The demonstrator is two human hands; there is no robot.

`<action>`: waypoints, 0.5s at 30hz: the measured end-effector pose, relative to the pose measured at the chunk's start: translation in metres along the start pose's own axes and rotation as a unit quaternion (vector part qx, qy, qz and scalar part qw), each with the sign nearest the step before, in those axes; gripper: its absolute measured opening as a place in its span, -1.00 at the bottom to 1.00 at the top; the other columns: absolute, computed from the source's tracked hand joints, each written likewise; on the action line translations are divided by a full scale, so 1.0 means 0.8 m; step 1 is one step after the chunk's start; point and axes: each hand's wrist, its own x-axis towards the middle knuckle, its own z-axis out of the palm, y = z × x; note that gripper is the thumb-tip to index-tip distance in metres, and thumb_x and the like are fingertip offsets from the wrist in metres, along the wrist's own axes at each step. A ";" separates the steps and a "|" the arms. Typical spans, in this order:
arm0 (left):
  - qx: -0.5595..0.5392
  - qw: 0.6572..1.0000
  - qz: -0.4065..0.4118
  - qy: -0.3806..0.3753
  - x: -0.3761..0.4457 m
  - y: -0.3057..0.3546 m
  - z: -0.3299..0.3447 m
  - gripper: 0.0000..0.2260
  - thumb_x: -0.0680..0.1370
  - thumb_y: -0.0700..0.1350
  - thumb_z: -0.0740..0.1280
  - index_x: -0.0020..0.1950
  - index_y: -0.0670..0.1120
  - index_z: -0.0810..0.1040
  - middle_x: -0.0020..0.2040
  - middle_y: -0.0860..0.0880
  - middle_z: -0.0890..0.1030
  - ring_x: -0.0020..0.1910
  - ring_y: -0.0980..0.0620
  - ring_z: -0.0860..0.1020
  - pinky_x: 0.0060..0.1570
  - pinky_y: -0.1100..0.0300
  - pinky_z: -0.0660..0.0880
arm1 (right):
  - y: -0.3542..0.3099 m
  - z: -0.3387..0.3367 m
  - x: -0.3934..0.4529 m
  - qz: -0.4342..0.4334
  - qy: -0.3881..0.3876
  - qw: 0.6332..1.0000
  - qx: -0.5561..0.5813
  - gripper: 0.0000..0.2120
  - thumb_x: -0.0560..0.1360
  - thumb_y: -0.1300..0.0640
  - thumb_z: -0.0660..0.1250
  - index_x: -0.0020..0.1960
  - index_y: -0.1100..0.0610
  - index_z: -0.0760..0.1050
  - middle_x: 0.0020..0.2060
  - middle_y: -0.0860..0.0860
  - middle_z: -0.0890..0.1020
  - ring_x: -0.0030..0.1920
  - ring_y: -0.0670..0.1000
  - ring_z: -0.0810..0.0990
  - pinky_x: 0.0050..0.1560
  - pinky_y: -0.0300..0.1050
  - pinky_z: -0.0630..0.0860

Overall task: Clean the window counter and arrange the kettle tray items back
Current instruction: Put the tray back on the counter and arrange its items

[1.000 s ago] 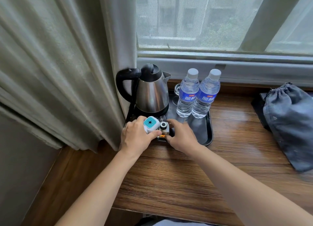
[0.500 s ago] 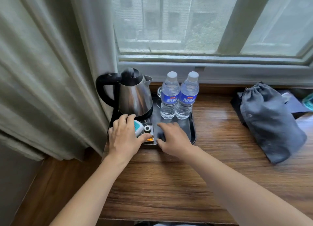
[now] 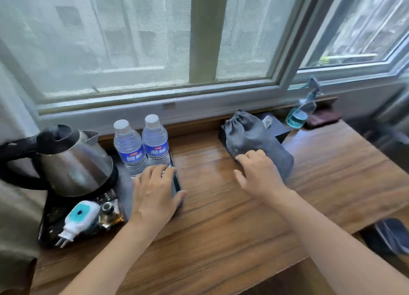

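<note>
The kettle tray (image 3: 47, 235) sits at the left end of the wooden tabletop (image 3: 221, 228), and it looks nearly put back in order: the steel kettle (image 3: 75, 162) stands on its base at the far left of the tray, two water bottles (image 3: 142, 148) stand upright side by side at the far right, and a white and teal plug (image 3: 79, 215) lies on its side over some dark sachets (image 3: 110, 208) at the near edge. The left hand (image 3: 155, 195) rests flat on the tray's right rim, its grip apart with fingers spread and the thumb over the edge, holding nothing. The right hand (image 3: 259, 173) reaches to the right and touches the near end of a grey drawstring pouch (image 3: 254, 137) lying on the tabletop, fingers bent over the cloth; I cannot tell whether that grip has closed on it or only rests there. What seems left is the pouch and the dark box (image 3: 277, 128) behind it, which are off the tray, and perhaps tidying the plug. A spray bottle (image 3: 302, 111) with blue liquid and a dark cloth (image 3: 322, 119) stand at the far right, so wiping may be finished or may be yet to come. The tabletop has a glossy sheen. A wide window (image 3: 155, 40) runs along the far side, and a curtain (image 3: 15, 217) hangs at the left.
</note>
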 end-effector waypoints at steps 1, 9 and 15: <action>-0.008 1.000 0.011 -0.012 0.009 0.014 0.005 -0.41 0.23 0.13 0.69 0.17 -0.05 0.66 0.10 -0.06 0.66 0.12 -0.20 0.59 0.01 -0.15 0.53 | 0.022 -0.007 0.002 0.019 0.008 1.000 0.000 -0.73 0.48 -0.01 0.44 0.07 0.16 0.59 -0.10 0.12 0.61 -0.04 0.20 0.53 -0.09 0.12 0.56; -0.070 0.989 0.079 -0.105 0.092 0.108 0.050 -0.48 0.49 0.23 0.48 0.32 -0.06 0.56 0.21 -0.07 0.64 0.19 -0.20 0.57 0.13 -0.09 0.52 | 0.102 0.005 0.004 0.139 -0.094 0.985 -0.038 -0.04 0.47 -0.38 0.32 0.63 0.12 0.03 0.36 0.19 0.39 0.28 0.26 0.42 0.26 0.17 0.43; -0.331 0.895 -0.137 -0.266 0.173 0.168 0.060 -0.26 0.51 0.43 0.32 0.39 -0.15 0.43 0.18 -0.03 0.61 0.12 -0.09 0.60 0.07 0.01 0.54 | 0.096 0.037 -0.002 0.178 -0.135 0.974 0.031 0.25 0.42 -0.39 0.41 0.59 0.03 -0.48 0.50 0.24 0.24 0.45 0.31 0.29 0.37 0.28 0.39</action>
